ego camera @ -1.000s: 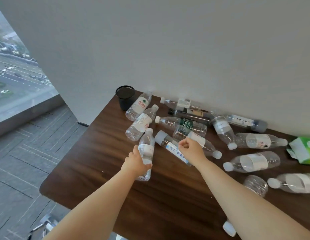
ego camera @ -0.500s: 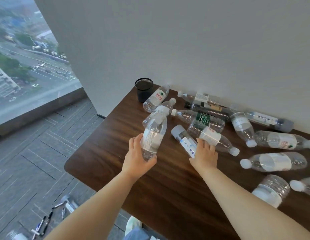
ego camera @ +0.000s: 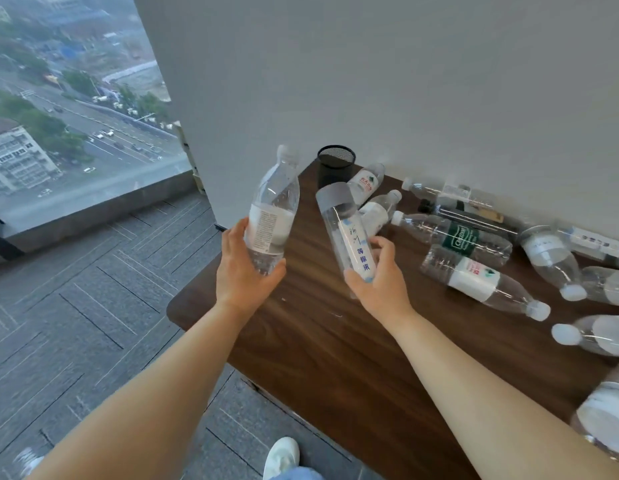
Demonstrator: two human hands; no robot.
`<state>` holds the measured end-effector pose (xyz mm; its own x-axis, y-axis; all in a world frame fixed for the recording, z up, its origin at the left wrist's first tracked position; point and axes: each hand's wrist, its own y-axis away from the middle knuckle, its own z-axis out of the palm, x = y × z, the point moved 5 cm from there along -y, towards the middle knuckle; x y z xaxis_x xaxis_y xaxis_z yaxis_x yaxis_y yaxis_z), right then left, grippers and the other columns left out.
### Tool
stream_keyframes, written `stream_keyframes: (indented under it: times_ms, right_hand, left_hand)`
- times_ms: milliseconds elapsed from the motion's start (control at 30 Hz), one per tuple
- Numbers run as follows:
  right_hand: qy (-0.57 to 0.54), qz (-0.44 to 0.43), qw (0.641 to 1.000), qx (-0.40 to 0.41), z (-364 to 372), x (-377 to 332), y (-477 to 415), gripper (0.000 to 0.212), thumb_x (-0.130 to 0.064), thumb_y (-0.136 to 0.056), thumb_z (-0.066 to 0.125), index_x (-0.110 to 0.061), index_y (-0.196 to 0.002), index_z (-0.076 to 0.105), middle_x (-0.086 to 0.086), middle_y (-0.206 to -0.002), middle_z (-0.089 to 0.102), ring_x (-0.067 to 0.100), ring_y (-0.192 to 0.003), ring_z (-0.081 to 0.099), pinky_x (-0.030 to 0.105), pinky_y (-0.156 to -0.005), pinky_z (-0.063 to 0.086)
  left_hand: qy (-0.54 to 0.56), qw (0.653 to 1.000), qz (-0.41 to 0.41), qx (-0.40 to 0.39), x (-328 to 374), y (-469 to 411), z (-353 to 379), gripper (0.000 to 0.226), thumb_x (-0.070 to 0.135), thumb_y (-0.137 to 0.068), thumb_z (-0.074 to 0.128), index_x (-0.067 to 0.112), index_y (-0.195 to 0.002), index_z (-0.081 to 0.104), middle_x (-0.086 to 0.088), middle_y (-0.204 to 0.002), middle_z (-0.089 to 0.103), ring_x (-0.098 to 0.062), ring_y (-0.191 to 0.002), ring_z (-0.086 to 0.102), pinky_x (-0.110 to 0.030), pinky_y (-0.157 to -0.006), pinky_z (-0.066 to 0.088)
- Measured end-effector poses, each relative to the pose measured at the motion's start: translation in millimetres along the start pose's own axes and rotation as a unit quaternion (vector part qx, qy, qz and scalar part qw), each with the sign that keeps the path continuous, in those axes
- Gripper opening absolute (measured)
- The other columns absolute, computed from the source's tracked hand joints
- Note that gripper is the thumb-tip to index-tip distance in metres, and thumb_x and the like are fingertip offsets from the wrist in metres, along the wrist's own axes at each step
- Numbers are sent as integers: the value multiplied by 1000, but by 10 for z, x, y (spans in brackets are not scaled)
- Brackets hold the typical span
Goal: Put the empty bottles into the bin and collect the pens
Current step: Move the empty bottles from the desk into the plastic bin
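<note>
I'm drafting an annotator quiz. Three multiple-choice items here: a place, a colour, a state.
1. The black mesh cup stands: A on the floor; B at the table's far corner; C on the sill.
2. Colour of the cap on the slim bottle in the right hand: A grey; B green; C red.
3. The white-labelled bottle in the left hand: A lying on the table; B in the cup; C held aloft.
Key: B, beside the wall; A, wide grey cap shows; C, fingers wrap it midair.

Rt-edge bottle point(ego camera: 599, 336) cut off; btm-rt bottle point(ego camera: 604, 417) partly behind forearm point(ego camera: 474, 393), blurred.
</note>
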<state>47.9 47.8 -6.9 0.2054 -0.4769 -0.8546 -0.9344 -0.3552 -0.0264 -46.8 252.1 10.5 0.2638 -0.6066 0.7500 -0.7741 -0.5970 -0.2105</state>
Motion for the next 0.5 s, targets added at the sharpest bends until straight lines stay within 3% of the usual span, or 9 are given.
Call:
stream_keyframes:
  times_ms: [133, 333, 500]
  right_hand:
    - [-52, -63, 996, -29, 572, -64, -81, 55, -22, -88, 61, -21, -133, 28, -8, -119, 44, 10, -101, 52, 10, -65, 45]
    - [-56, -112, 992, -25, 1076, -55, 122, 53, -27, -90, 59, -20, -133, 29, -4, -119, 45, 13, -101, 52, 11, -62, 44]
    - [-112, -98, 989, 1, 1246, -130, 562, 50, -25, -88, 61, -17, -129, 32, 3, -116, 50, 16, -96, 56, 19, -65, 50]
  left_hand:
    - [24, 997, 22, 69, -553, 5, -190, 84, 24, -71, 77, 17, -139, 28, -6, -137, 37, -25, -116, 50, -47, -95, 48]
    - [22, 985, 58, 164, -1112, 336, -451, 86, 25, -74, 75, 19, -144, 26, -5, -139, 41, -15, -115, 47, -29, -88, 41]
    - [72, 982, 46, 167, -1275, 740, -789, 87, 26, -74, 74, 20, -144, 22, 0, -139, 42, -8, -108, 48, -23, -88, 38]
